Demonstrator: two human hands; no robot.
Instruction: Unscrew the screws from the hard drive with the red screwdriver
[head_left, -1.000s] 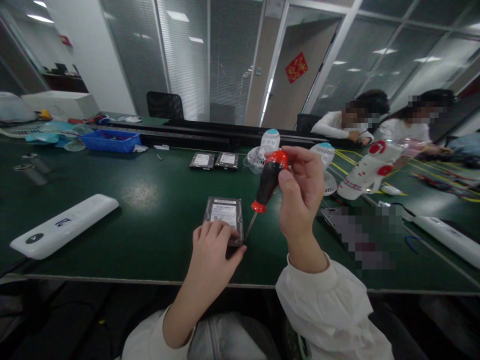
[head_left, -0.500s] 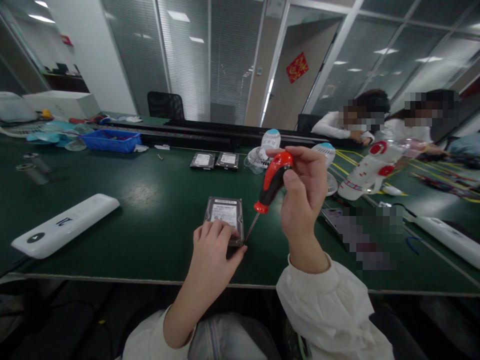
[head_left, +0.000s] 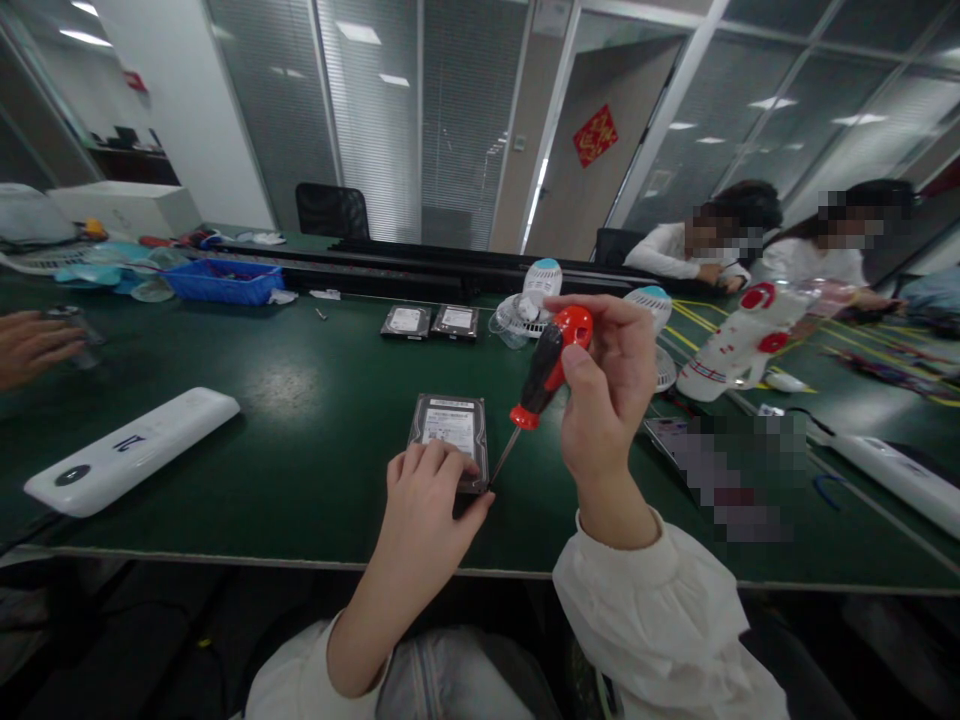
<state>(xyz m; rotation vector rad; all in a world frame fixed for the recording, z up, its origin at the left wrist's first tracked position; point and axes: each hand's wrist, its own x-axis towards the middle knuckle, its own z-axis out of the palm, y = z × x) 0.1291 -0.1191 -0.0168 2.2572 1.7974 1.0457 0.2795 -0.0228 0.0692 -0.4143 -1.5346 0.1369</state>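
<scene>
A hard drive (head_left: 451,420) lies label up on the green table in front of me. My left hand (head_left: 431,490) grips its near end, fingers over the top and thumb at the near right corner. My right hand (head_left: 611,380) is closed on the handle of a red and black screwdriver (head_left: 544,365). The screwdriver is tilted, its shaft running down to the drive's near right corner beside my left thumb. Whether the tip sits in a screw is too small to tell.
Two more hard drives (head_left: 406,321) lie farther back. A white device marked 21 (head_left: 135,450) is at left, a blue tray (head_left: 225,282) behind it. Another person's hand (head_left: 34,345) is at the left edge near metal cylinders. A white bottle (head_left: 739,345) and a phone (head_left: 675,445) are at right.
The screwdriver handle has turned in my right hand, showing more black on its left side. Another person's hand has come in at the left edge. My left hand and the drive stay put.
</scene>
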